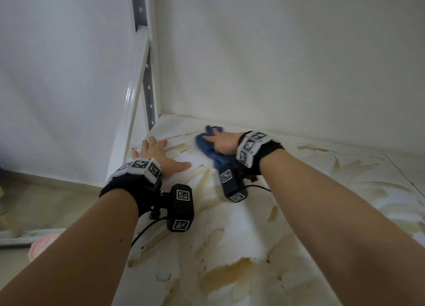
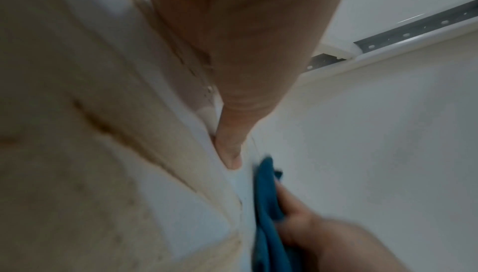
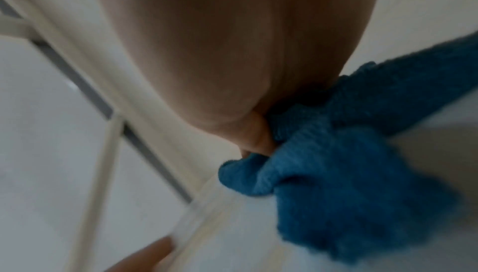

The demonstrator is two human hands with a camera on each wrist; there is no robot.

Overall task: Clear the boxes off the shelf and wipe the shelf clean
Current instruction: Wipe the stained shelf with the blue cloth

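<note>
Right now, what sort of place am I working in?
Probably an indoor storage corner: a stained white shelf beside a perforated metal upright, plain white walls, and a blue cloth in the right hand.

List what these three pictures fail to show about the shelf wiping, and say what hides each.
Right hand grip on the cloth: blurred in head view; palm blocks the right wrist view.
Shelf under the cloth: covered in every view.
Pink thing, lower left of head view: partly behind the left forearm.
Boxes: none in any view.
</note>
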